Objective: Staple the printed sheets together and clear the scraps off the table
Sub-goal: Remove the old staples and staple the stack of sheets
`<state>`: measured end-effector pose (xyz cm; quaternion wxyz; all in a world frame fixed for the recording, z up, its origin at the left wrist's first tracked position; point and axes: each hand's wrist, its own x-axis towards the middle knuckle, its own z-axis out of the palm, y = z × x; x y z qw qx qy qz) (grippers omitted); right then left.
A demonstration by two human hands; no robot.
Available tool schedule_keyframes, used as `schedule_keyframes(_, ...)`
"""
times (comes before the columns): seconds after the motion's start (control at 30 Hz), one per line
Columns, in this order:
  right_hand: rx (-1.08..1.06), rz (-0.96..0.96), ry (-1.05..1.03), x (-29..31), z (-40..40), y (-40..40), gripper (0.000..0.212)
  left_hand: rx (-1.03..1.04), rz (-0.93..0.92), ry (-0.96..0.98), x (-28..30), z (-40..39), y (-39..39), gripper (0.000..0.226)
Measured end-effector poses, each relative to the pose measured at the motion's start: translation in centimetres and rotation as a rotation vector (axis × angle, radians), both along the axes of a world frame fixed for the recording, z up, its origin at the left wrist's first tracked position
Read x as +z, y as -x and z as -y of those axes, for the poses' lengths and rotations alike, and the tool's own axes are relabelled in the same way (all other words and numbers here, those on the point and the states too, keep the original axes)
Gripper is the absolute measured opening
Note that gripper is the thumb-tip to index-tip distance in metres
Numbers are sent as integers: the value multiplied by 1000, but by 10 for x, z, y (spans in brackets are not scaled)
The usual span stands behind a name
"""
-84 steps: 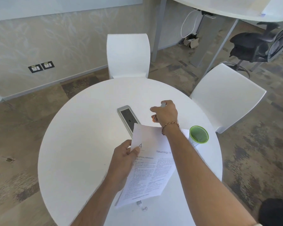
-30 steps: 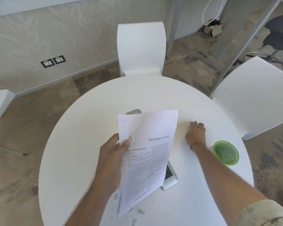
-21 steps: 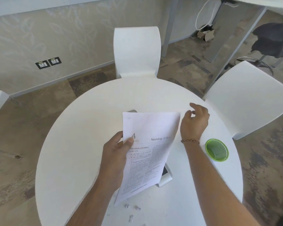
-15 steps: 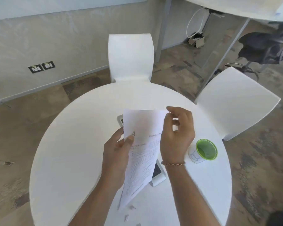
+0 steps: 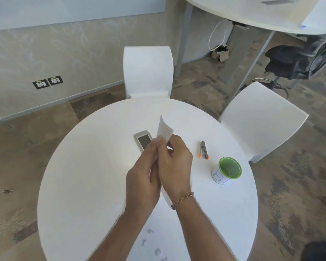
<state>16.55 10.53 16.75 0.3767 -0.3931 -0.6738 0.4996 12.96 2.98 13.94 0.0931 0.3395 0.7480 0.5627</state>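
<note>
While both hands meet above the round white table [image 5: 87, 166], the left hand [image 5: 142, 182] and right hand [image 5: 174, 162] pinch the printed sheets [image 5: 164, 129] between them, edge-on to the camera, one corner curling up above the fingertips. Just behind the sheets lies a grey power socket panel [image 5: 142, 141] set in the tabletop. Right of the hands rests a stapler [image 5: 203, 149] with orange tips, near a green-rimmed cup [image 5: 228, 170]. Small paper scraps [image 5: 151, 243] lie at the near table edge.
</note>
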Motion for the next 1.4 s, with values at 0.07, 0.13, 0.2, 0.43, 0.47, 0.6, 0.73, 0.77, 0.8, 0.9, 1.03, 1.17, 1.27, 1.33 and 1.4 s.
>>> schedule_keyframes(0.07, 4, -45, 107, -2, -2, -4, 30, -8, -111, -12, -8, 4, -4, 61)
schedule_keyframes(0.13, 50, -148, 218, -5, -3, -9, 29, 13, -271, 3, -17, 8, -6, 60)
schedule_keyframes(0.2, 125, -274, 330, -8, -5, -15, 21, 27, -408, 15, -23, 11, -7, 55)
schedule_keyframes(0.43, 229, -520, 528, -12, -3, -29, 16, 21, -592, 80, -29, 26, -12, 65)
schedule_keyframes(0.47, 223, -540, 544, -11, -3, -29, 15, 21, -593, 95, -30, 28, -14, 70)
schedule_keyframes(0.6, 193, -567, 584, -9, -3, -34, 11, 49, -521, 151, -38, 38, -20, 85)
schedule_keyframes(0.73, 151, -566, 611, -9, -7, -38, 16, 50, -421, 185, -48, 49, -24, 102)
schedule_keyframes(0.77, 133, -562, 614, -9, -8, -39, 24, 48, -403, 191, -51, 51, -25, 103)
schedule_keyframes(0.8, 120, -563, 613, -9, -9, -40, 29, 48, -381, 202, -53, 53, -25, 104)
schedule_keyframes(0.9, 108, -577, 590, -8, -14, -42, 25, 46, -296, 250, -60, 60, -27, 103)
schedule_keyframes(1.03, 58, -505, 513, -8, -26, -45, 17, 32, -166, 297, -66, 70, -30, 90)
schedule_keyframes(1.17, -103, -333, 368, -6, -43, -45, 24, 14, -84, 428, -71, 80, -30, 58)
schedule_keyframes(1.27, -251, -106, 183, -5, -56, -40, 32, -59, 37, 480, -62, 79, -30, 47)
schedule_keyframes(1.33, -294, 76, 37, -2, -63, -34, 33, -121, 112, 443, -54, 74, -29, 41)
schedule_keyframes(1.4, -260, 167, -35, 3, -67, -27, 28, -143, 191, 393, -51, 68, -26, 37)
